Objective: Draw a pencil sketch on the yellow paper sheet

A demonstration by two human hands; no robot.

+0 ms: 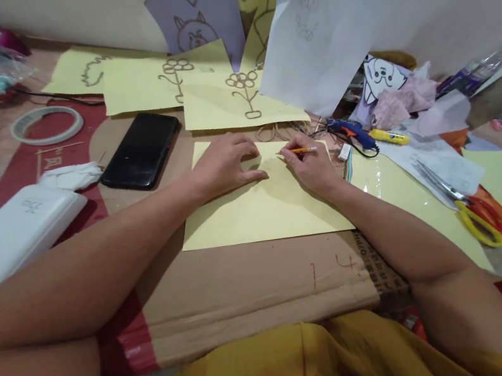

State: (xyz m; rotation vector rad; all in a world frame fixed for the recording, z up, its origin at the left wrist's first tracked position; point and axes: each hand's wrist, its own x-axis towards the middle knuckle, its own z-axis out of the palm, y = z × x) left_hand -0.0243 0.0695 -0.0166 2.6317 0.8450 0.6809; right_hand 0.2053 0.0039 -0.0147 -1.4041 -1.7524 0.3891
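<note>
A sheet of pale yellow paper (264,211) lies in front of me on flattened cardboard. My left hand (228,165) rests on its upper left part, fingers apart, holding nothing. In my right hand (313,165) is a short orange pencil (301,150), its tip pointing left at the upper part of the sheet. Any marks under the tip are too faint to make out. Just behind the sheet stands a yellow paper with a flower drawing (245,96), and a white paper with a faint sketch (315,29) leans at the back.
Left of the sheet lie a black phone (141,152), a tape roll (47,126) and a white box-like object (18,233). To the right are a blue glue gun (352,134), a yellow cutter (389,137), scissors (468,203) and loose papers. A purple drawing (203,19) leans on the wall.
</note>
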